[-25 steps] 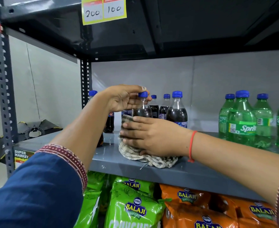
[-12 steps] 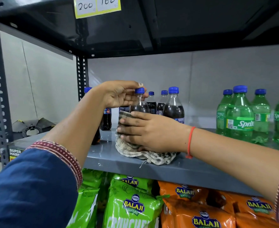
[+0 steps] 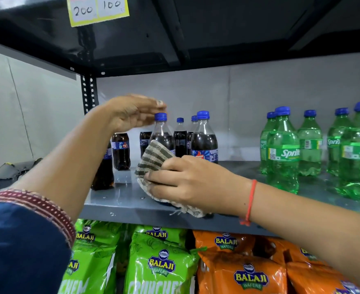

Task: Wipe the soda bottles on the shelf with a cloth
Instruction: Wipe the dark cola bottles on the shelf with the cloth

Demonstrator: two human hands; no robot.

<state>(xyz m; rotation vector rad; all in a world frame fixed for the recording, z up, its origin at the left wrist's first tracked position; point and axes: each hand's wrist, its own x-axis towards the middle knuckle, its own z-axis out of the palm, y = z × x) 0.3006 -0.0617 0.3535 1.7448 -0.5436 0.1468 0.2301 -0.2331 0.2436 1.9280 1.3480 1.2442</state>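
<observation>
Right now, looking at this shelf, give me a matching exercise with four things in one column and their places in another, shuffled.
Things:
1. striped woven cloth
2. green Sprite bottles
3. orange Balaji wafer bags
4. yellow price tag

Places:
A. lower shelf, right part
B. top edge, upper shelf
C. in the right hand
D. right side, same shelf as colas

Pairs: 1-C, 2-D, 3-A, 4-B

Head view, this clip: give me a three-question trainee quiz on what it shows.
1. True or false: the left hand grips the cola bottle by its cap.
2. Which hand holds the cloth?
3. The green bottles stand where? A) right of the cola B) left of it C) on the shelf below

Key: 1 false, its fingers are open beside the cap; 2 the right hand; 3 A.
</observation>
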